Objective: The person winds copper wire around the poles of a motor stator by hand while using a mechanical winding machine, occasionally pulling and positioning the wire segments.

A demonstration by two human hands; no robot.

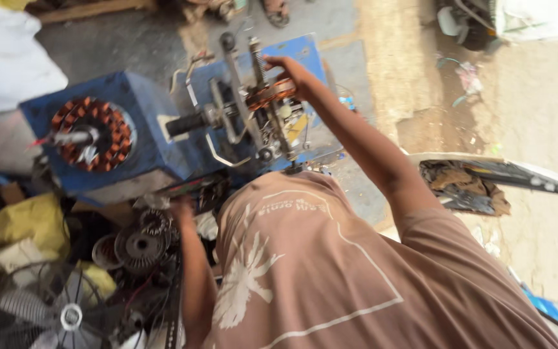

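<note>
My right hand [294, 73] reaches forward to a hand-cranked winding machine [253, 110] on a blue base, and its fingers curl over the copper wire coil [269, 94] on the spindle. The machine's black crank handle [185, 124] sticks out to the left, untouched. My left hand [179, 209] is low beside my brown shirt, under the edge of a blue box [143, 110]. It is blurred, so I cannot tell its grip. A motor stator with copper windings [92, 133] sits on the box's face.
Motor parts and round metal rotors [138, 245] are piled at the lower left, beside a metal fan [59, 315] and a yellow cloth [20, 223]. A white cloth [1, 58] lies at the upper left. A flat tray of dark scrap [466, 184] rests on the dusty ground at right.
</note>
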